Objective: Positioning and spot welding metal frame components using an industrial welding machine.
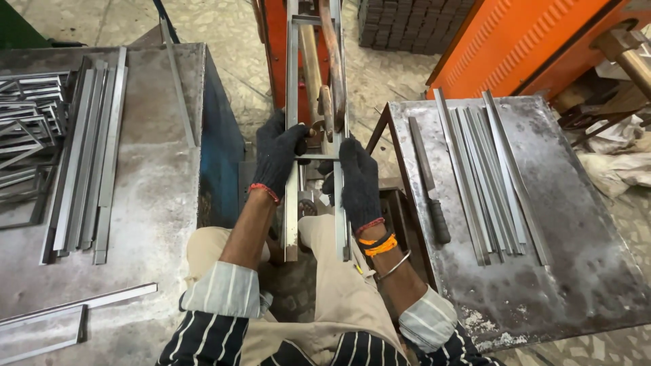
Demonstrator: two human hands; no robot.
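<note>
Your left hand (277, 157) is clamped around the left rail of the metal frame (293, 203), your right hand (356, 179) gripping its right rail, crossbar (319, 157) between them at the machine (319, 74); hold both rails level and square

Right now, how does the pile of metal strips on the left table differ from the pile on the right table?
The left pile of strips lies beside a stack of welded frames; the right pile of strips lies beside a dark file-like tool. The left pile lies nearly parallel, while the right pile fans out, wider at the near end. Both are long, flat, grey and rest on worn steel tabletops, untouched by either gloved hand.
</note>
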